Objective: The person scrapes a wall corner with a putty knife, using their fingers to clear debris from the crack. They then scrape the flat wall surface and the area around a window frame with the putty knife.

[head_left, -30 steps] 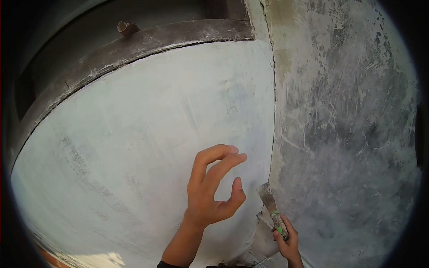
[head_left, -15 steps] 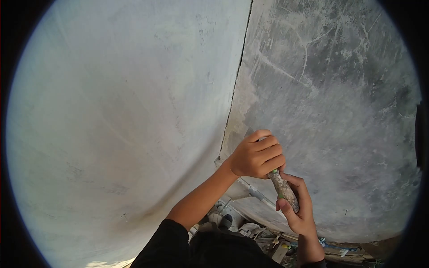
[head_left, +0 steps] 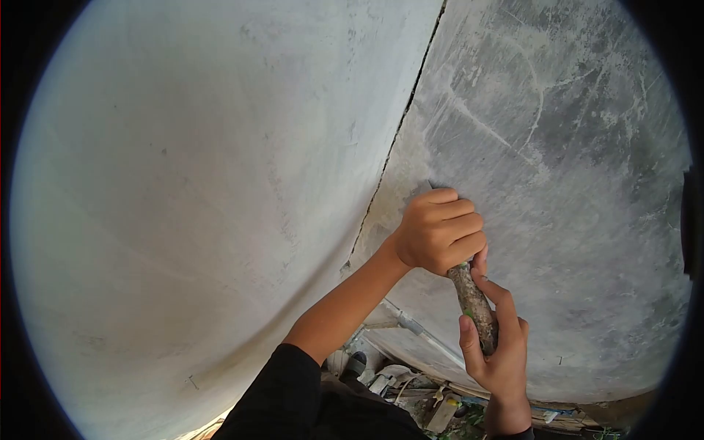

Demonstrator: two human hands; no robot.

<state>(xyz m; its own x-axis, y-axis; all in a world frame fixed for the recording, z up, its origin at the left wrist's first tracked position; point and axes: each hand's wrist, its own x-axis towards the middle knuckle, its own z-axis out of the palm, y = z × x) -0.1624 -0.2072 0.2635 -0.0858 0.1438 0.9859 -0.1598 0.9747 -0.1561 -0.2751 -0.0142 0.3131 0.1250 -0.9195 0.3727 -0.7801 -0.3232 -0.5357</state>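
Observation:
My left hand (head_left: 443,229) is closed in a fist around the upper part of a scraper. The scraper's thick handle (head_left: 473,304) is worn and crusted, with small green patches. Above my knuckles a dark corner of its metal blade (head_left: 432,184) shows against the grey wall (head_left: 587,242); most of the blade is hidden. My right hand (head_left: 504,352) grips the lower end of the handle, thumb on one side and fingers on the other. The tool slants from lower right to upper left, close to a lighter, rough strip of wall (head_left: 392,191).
A paler wall (head_left: 183,183) fills the left side and meets the grey wall along a dark crack (head_left: 400,121). Below my arms run a pipe (head_left: 425,334) and a ledge. At the bottom lie a shod foot (head_left: 357,361) and scattered debris (head_left: 440,414).
Both hands and the scraper have moved upward along the grey wall, near the crack. The view has shifted slightly. Both hands keep their hold on the tool.

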